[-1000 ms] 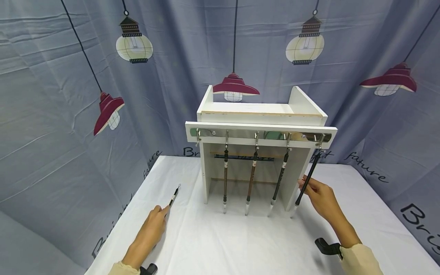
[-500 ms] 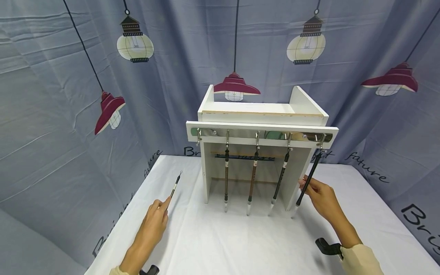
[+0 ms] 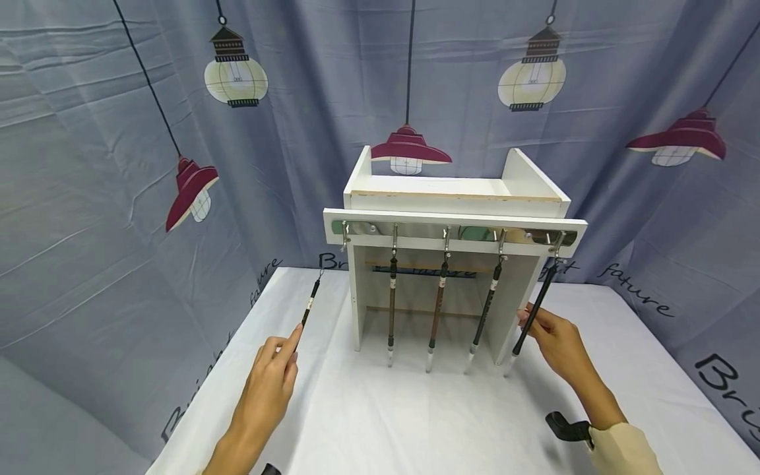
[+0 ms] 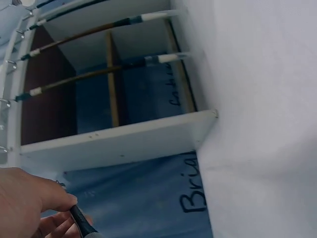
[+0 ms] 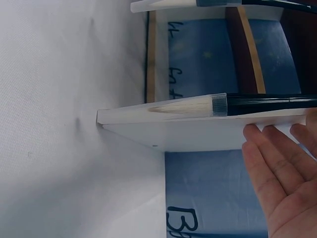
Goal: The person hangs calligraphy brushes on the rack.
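My left hand (image 3: 264, 389) grips a dark calligraphy brush (image 3: 311, 305) by its handle, tilted with the hanging loop upward, left of the white shelf unit. In the left wrist view, the fingers hide part of its handle (image 4: 79, 218). Several more calligraphy brushes hang tip down from hooks on the metal-faced rail (image 3: 415, 231), among them a brown brush (image 3: 438, 303) near the middle. The leftmost hook (image 3: 345, 231) bears no brush. My right hand (image 3: 558, 343) rests straight fingers against the unit's right side panel (image 5: 148, 131), behind the rightmost black brush (image 3: 537, 307).
The white shelf unit (image 3: 457, 206) stands on a table with a white cloth (image 3: 404, 422). Behind it hangs a grey-blue curtain (image 3: 309, 132) with printed lamps and lettering. A black wrist mount (image 3: 567, 427) sits on the right wrist.
My left hand has moved forward and slightly right, raising the brush so its loop comes nearer the rail's left end. The right hand stays in place.
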A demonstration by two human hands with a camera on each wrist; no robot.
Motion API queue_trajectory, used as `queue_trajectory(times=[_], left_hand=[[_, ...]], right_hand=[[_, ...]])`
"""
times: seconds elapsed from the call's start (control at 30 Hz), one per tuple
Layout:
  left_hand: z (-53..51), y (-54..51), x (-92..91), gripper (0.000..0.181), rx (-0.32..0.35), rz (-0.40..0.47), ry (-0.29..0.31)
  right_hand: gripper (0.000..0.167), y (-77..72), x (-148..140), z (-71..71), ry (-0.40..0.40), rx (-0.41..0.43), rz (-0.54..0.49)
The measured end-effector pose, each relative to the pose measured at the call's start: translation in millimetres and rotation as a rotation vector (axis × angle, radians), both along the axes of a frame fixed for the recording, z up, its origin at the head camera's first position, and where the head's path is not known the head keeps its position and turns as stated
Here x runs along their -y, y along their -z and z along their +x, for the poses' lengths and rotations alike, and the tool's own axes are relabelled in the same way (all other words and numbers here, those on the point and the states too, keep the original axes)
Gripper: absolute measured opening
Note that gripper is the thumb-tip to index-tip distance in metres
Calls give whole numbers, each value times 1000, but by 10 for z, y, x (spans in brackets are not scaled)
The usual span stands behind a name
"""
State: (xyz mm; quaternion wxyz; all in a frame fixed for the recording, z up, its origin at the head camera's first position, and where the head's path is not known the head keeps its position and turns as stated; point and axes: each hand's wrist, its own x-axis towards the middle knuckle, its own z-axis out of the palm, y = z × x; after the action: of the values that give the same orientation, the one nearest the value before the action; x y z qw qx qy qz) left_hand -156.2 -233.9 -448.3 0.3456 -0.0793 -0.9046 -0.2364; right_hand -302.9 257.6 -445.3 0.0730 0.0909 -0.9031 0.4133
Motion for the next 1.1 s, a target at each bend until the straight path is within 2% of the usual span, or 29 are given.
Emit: queue_trajectory(times=[0.3,0.63,0.8,1.1], left_hand=[[83,-141,-124,65,-106,-1,13],[165,-283,-238,71,-224,-15,84],[169,-344,-267,74,-245,-28,96],[151,-390,-296,72,-237,-44,99]], right_hand=[[63,10,2,15,5,-8,-11],[66,6,-6,10,7,-5,-1],[66,4,-9,12,9,-13,6],[63,9,-2,8,6,-14,-14]])
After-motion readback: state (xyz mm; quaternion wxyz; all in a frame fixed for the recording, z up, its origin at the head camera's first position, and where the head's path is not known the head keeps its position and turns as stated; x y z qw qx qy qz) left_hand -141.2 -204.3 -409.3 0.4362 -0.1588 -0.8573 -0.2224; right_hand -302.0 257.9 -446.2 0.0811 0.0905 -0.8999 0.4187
